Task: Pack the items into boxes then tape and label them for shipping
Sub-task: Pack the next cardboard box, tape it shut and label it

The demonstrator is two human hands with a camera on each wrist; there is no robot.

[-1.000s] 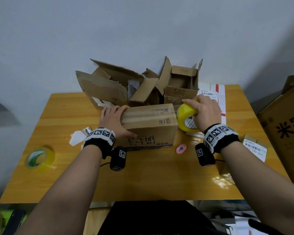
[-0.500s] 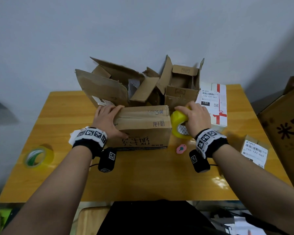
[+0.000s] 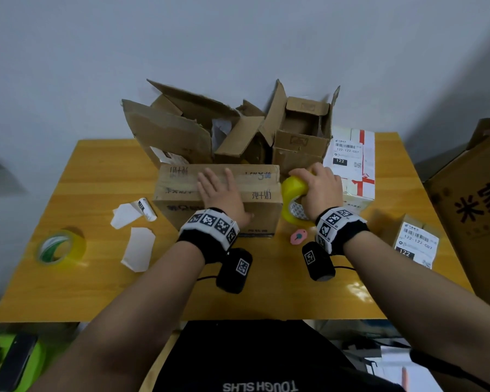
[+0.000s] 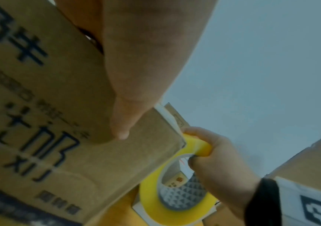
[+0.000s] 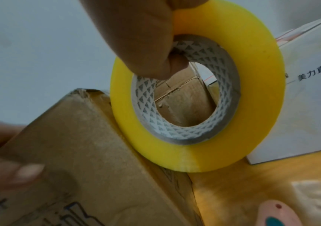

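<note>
A closed brown cardboard box [image 3: 181, 193] with printed characters lies in the middle of the table. My left hand [image 3: 224, 193] lies flat on its top, fingers straight, while the thumb [image 4: 120, 119] hangs down the front face. At the box's right end, my right hand [image 3: 320, 188] grips a yellow tape roll [image 3: 292, 193], fingers hooked through its core. The roll [image 5: 252, 107] stands on edge and touches the box [image 5: 78, 152] at its right end. In the left wrist view the roll [image 4: 175, 198] meets the box's top right corner.
A pink cutter [image 3: 298, 236] lies in front of the roll. A second tape roll [image 3: 60, 247] and white paper scraps [image 3: 137, 247] lie at the left. Open cartons [image 3: 300, 137] stand behind, labelled boxes [image 3: 351, 165] [image 3: 416, 241] at the right, a big carton [image 3: 478, 193] beyond the table.
My left hand has slid from the box's left end to the middle of its top. My right hand keeps the roll at the box's right end.
</note>
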